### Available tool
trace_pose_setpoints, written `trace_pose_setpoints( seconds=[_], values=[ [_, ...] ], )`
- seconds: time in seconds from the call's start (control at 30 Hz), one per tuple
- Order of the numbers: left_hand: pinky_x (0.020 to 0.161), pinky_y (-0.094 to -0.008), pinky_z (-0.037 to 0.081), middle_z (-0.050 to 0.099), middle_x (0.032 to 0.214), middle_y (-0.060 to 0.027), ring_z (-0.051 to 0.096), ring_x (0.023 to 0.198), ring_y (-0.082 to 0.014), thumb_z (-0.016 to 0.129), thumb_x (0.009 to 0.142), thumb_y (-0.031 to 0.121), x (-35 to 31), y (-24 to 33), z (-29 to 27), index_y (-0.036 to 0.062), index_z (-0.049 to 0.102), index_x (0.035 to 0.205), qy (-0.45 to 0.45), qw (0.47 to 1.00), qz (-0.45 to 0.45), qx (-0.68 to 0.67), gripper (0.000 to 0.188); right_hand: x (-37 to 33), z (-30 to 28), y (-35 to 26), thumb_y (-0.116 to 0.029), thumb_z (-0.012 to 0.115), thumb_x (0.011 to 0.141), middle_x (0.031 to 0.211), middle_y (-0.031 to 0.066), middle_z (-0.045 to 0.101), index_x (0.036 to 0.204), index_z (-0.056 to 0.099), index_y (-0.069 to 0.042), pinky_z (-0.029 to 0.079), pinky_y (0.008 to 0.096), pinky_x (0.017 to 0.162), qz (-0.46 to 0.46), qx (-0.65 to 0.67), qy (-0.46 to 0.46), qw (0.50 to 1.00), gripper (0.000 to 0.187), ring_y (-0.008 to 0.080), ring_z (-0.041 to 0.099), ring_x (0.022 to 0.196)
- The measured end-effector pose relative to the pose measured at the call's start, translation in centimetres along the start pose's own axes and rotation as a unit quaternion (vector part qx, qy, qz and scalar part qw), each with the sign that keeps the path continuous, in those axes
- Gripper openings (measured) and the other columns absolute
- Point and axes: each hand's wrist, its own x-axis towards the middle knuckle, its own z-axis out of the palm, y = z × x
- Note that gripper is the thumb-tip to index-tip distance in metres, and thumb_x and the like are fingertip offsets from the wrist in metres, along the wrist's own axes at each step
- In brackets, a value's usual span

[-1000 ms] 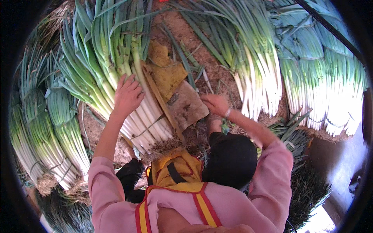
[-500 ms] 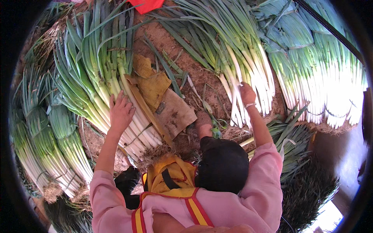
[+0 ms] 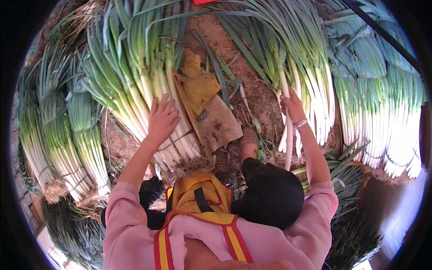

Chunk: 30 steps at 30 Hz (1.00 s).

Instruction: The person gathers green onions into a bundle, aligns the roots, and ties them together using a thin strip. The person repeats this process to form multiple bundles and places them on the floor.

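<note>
My left hand (image 3: 163, 118) lies flat on a thick bundle of long green onions (image 3: 130, 85), fingers stretched over the white stems. The bundle's roots (image 3: 189, 167) point toward me, and a strap crosses its lower stems. On the right, my right hand (image 3: 294, 108) is closed round a single green onion stalk (image 3: 289, 144). Its white end hangs below the hand, while its green leaves run up over the loose pile of green onions (image 3: 317, 94) beside it.
Tied bundles of green onions stand at the left (image 3: 81, 144) and far right (image 3: 378, 108). Between my hands lie a yellowish torn sheet (image 3: 204, 90) and cardboard (image 3: 220, 123) on brown soil (image 3: 258, 105). More leafy greens (image 3: 346, 180) lie near my right elbow. My knee (image 3: 270, 195) is close by.
The view has shifted, so the onions sit farther right in it. My right hand has drawn one stalk apart from the loose pile. My left hand stays on the bundle.
</note>
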Motion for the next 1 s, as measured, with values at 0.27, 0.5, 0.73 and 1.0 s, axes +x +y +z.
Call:
trace_pose_setpoints(
  seconds=[0.27,0.5,0.73,1.0],
  values=[
    [0.109,-0.0476,0.018,0.050,0.124,-0.0071,0.030,0.130,-0.0269,0.062,0.078,0.025,-0.8,-0.4,0.3,0.0111,0.059,0.087,0.034,0.999,0.005,-0.024,0.017,-1.5,0.4,-8.8,-0.026,0.049,0.089,0.069,0.0051,0.055,0.119,0.042,-0.001,0.034,0.0220,0.038,0.020,0.243,-0.154,0.957,0.039,0.0111,0.043,0.043],
    [0.110,-0.0467,0.017,0.050,0.124,-0.0072,0.031,0.130,-0.0254,0.060,0.079,0.025,-1.1,-0.2,0.5,0.0088,0.059,0.088,0.042,0.999,-0.010,-0.034,0.019,-2.3,0.6,0.0,-0.020,0.057,0.084,0.088,0.0154,0.061,0.128,0.039,0.003,0.052,0.0279,0.058,0.124,-0.237,-0.025,0.963,0.054,0.0206,0.058,0.064],
    [0.109,-0.0474,0.019,0.050,0.124,-0.0072,0.033,0.129,-0.0256,0.061,0.077,0.022,-0.7,0.2,0.3,0.0087,0.058,0.087,0.047,0.999,-0.003,-0.010,0.017,-2.7,0.4,8.9,-0.032,0.060,0.081,0.109,0.0197,0.060,0.122,0.047,-0.011,0.046,0.0452,0.083,0.068,-0.522,0.048,0.849,0.048,0.0375,0.058,0.098],
    [0.108,-0.0479,0.020,0.051,0.125,-0.0077,0.033,0.129,-0.0270,0.060,0.078,0.019,-0.1,1.1,0.1,0.0081,0.059,0.086,0.042,0.999,-0.025,-0.004,0.014,1.5,-11.5,7.3,-0.025,0.060,0.080,0.117,0.0101,0.053,0.117,0.052,-0.018,0.046,0.0461,0.081,-0.002,-0.548,0.367,0.751,0.039,0.0296,0.053,0.105]
  ],
)
